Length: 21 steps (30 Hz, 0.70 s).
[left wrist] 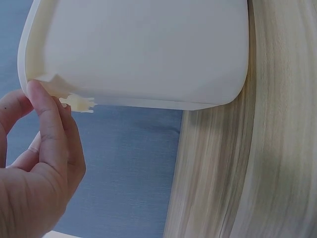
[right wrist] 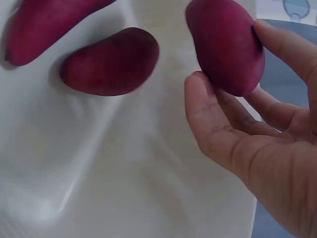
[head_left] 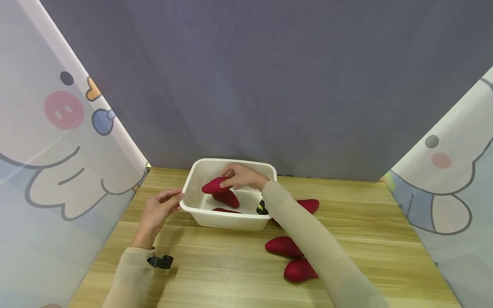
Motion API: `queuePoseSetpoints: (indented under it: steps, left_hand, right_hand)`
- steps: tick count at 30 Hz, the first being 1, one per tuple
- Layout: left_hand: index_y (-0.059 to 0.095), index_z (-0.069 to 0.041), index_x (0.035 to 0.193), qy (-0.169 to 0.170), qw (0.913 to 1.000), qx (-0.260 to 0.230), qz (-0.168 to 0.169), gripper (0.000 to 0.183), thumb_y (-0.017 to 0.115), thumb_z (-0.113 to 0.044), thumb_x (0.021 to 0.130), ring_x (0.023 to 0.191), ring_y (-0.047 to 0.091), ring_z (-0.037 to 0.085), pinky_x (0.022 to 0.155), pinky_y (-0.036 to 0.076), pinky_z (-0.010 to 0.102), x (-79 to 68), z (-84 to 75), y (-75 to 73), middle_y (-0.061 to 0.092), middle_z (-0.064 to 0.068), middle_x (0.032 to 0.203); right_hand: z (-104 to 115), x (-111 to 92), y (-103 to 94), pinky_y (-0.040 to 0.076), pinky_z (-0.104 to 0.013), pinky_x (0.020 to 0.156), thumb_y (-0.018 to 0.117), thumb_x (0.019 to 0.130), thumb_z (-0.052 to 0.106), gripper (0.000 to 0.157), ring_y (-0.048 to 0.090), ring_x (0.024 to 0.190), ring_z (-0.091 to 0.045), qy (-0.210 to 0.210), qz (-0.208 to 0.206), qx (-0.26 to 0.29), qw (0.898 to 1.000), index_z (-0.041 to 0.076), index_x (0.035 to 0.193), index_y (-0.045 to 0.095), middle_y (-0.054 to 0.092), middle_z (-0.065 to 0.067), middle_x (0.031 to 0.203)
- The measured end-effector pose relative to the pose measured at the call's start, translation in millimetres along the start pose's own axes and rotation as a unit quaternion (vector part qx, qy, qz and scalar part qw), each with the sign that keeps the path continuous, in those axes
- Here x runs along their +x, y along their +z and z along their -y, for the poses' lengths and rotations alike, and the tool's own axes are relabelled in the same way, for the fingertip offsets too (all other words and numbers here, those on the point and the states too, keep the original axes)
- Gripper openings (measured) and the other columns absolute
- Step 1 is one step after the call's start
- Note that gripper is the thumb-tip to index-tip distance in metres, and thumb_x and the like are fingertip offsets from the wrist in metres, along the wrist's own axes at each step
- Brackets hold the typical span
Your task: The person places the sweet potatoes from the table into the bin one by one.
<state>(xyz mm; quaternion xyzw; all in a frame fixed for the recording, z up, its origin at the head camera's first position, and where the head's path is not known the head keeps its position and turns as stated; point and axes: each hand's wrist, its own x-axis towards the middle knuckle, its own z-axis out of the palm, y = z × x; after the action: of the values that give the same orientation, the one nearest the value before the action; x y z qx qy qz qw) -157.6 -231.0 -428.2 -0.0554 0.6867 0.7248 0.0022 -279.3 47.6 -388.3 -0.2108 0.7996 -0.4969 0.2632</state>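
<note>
A white plastic basin point(head_left: 231, 221) stands near the back of the table. My left hand point(head_left: 158, 214) pinches its rim at the left end; the left wrist view shows my left hand's fingers point(left wrist: 49, 124) at the basin's edge. Inside the basin, my right hand point(head_left: 244, 175) grips a red-purple sweet potato point(head_left: 215, 185), held between thumb and fingers. In the right wrist view, that sweet potato point(right wrist: 228, 47) is raised beside two others, one a plump sweet potato point(right wrist: 111, 62) and one a longer sweet potato point(right wrist: 49, 27), lying in the basin.
More sweet potatoes lie on the wooden table point(head_left: 215, 265) right of the basin: one sweet potato point(head_left: 309, 205) behind my right forearm, another point(head_left: 283, 247) nearer and a third point(head_left: 299, 270) in front, partly covered by the sleeve. A grey curtain point(head_left: 250, 85) hangs behind.
</note>
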Motion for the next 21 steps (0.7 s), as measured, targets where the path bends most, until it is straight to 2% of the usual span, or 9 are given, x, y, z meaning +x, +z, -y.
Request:
queuePoseSetpoints:
  steps: [4, 6, 10, 13, 17, 21]
  left_hand:
    - [0.059, 0.013, 0.127, 0.003, 1.0, 0.004, 0.001, 0.045, 0.074, -0.013, 0.093, 0.088, 0.068, 0.016, 0.078, 0.06, 0.024, 2.0, 1.6, 1.1, 0.066, 0.002, 0.103]
    - [0.059, 0.013, 0.127, 0.004, 1.0, 0.005, 0.0, 0.045, 0.074, -0.013, 0.093, 0.088, 0.068, 0.016, 0.078, 0.06, 0.024, 2.8, 2.1, 1.3, 0.066, 0.003, 0.103]
    - [0.058, 0.013, 0.127, 0.002, 1.0, 0.007, -0.001, 0.046, 0.074, -0.013, 0.094, 0.089, 0.068, 0.016, 0.079, 0.06, 0.024, 3.5, 1.5, 2.2, 0.066, 0.003, 0.103]
    - [0.058, 0.014, 0.127, -0.001, 1.0, 0.005, -0.001, 0.045, 0.074, -0.012, 0.094, 0.086, 0.067, 0.013, 0.078, 0.06, 0.024, 4.3, 1.1, 3.4, 0.066, 0.002, 0.102]
    - [0.058, 0.014, 0.127, -0.004, 1.0, 0.0, -0.002, 0.046, 0.074, -0.013, 0.093, 0.085, 0.067, 0.012, 0.077, 0.059, 0.023, 5.6, 0.9, 4.4, 0.066, 0.001, 0.101]
    - [0.058, 0.013, 0.127, -0.007, 1.0, 0.001, -0.002, 0.046, 0.074, -0.014, 0.093, 0.084, 0.067, 0.011, 0.077, 0.059, 0.022, 6.2, 0.5, 4.5, 0.067, 0.0, 0.1]
  right_hand:
    - [-3, 0, 2.7, 0.059, -0.049, 0.082, 0.078, 0.086, 0.011, 0.047, 0.064, 0.092, -0.02, 0.005, 0.01, -0.007, 1.0, -0.005, 0.125, 0.056, 0.064, -0.012, 0.115]
    - [-3, 0, 1.4, 0.06, -0.046, 0.081, 0.077, 0.086, 0.01, 0.05, 0.064, 0.087, -0.021, 0.004, 0.01, -0.011, 1.0, -0.007, 0.128, 0.054, 0.065, -0.011, 0.11]
    - [5, -6, -5.6, 0.06, -0.041, 0.081, 0.076, 0.089, 0.012, 0.053, 0.065, 0.095, -0.034, 0.003, 0.005, -0.01, 1.0, -0.007, 0.133, 0.052, 0.066, -0.011, 0.105]
    - [17, -18, -15.2, 0.058, -0.044, 0.087, 0.074, 0.091, 0.013, 0.047, 0.062, 0.105, -0.04, -0.007, -0.007, 0.008, 1.0, -0.002, 0.132, 0.055, 0.066, -0.011, 0.107]
    - [35, -41, -33.2, 0.056, -0.05, 0.092, 0.072, 0.094, 0.014, 0.043, 0.064, 0.102, -0.032, -0.041, -0.025, 0.02, 0.999, -0.001, 0.131, 0.056, 0.066, -0.013, 0.11]
    - [39, -72, -52.9, 0.054, -0.05, 0.095, 0.071, 0.095, 0.015, 0.046, 0.062, 0.108, -0.026, -0.067, -0.043, 0.003, 0.997, -0.002, 0.135, 0.054, 0.063, -0.019, 0.122]
